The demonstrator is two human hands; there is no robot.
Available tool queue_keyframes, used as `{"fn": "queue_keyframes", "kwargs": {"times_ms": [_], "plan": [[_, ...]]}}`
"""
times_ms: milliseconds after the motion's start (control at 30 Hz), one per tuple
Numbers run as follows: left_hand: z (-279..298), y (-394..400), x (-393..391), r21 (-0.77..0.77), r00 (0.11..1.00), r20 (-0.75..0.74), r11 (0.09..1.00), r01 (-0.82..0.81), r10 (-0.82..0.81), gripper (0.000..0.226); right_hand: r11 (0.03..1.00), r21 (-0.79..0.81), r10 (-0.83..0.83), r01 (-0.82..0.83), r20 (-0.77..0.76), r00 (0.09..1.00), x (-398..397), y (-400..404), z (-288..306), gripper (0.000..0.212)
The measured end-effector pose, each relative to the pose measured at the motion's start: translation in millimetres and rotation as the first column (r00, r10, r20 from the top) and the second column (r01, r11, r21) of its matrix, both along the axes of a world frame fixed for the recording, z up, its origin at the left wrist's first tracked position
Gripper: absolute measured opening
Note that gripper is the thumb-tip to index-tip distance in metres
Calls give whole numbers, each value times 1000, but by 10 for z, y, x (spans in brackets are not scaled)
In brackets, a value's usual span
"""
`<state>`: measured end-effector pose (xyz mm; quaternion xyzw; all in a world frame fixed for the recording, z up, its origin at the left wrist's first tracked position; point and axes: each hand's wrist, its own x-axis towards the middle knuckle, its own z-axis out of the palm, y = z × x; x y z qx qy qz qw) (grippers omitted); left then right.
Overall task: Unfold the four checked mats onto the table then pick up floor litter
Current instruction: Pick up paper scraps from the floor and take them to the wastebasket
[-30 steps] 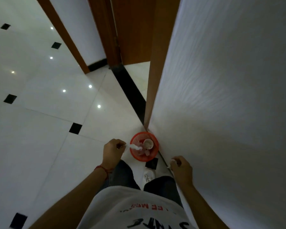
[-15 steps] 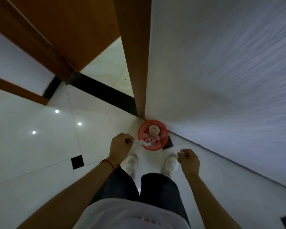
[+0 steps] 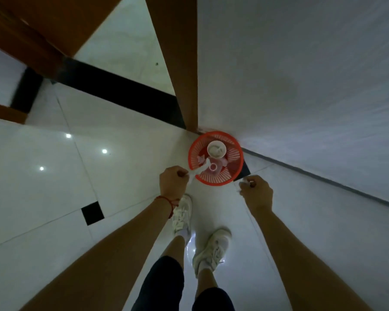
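A round red mesh waste basket [image 3: 230,176] stands on the floor against the wall corner. Inside it lie a white paper cup [image 3: 216,149] and other scraps. My left hand [image 3: 172,182] is closed on a long white strip of litter [image 3: 199,172] whose far end reaches over the basket's near rim. My right hand [image 3: 256,190] is closed just right of the basket, pinching a small white scrap [image 3: 245,182]. The checked mats and the table are out of view.
A white wall [image 3: 301,75] rises on the right, meeting a brown wooden door frame [image 3: 177,52]. A black threshold strip [image 3: 121,93] crosses the glossy white tiled floor [image 3: 54,176]. My two white shoes [image 3: 209,250] stand just behind the basket.
I have stepped closer and leaned over the basket, which now sits larger in view. Both hands have moved forward to its rim, still gripping their litter.
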<state>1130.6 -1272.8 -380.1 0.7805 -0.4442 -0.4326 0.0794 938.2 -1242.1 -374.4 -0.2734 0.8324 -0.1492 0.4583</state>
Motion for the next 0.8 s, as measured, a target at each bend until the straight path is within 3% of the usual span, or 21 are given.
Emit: {"fn": "queue_keyframes", "kwargs": {"times_ms": [100, 267, 400, 500, 667, 800], "plan": [[-500, -51, -98, 36, 999, -3, 998, -44, 44, 19, 1000, -6, -12, 12, -12, 1000, -40, -78, -452, 9], [-1071, -191, -239, 38, 998, -38, 998, -58, 59, 9, 993, -52, 101, -103, -50, 994, 31, -239, -1016, 13], [-1278, -290, -324, 50, 994, -101, 998, -27, 32, 21, 986, -98, 135, -135, -6, 991, 96, -271, -1161, 23], [-1193, -323, -370, 108, 984, -103, 982, 158, -147, 28, 988, -83, 126, -128, -31, 992, 49, -131, -1136, 24], [-745, -130, -313, 101, 952, -62, 947, 305, -300, 33, 1000, 18, -19, 19, -4, 1000, -86, 217, -758, 42], [-262, 137, -156, 118, 902, -56, 894, 432, -429, 34, 1000, 30, -3, 2, 28, 1000, -245, 647, -266, 44]]}}
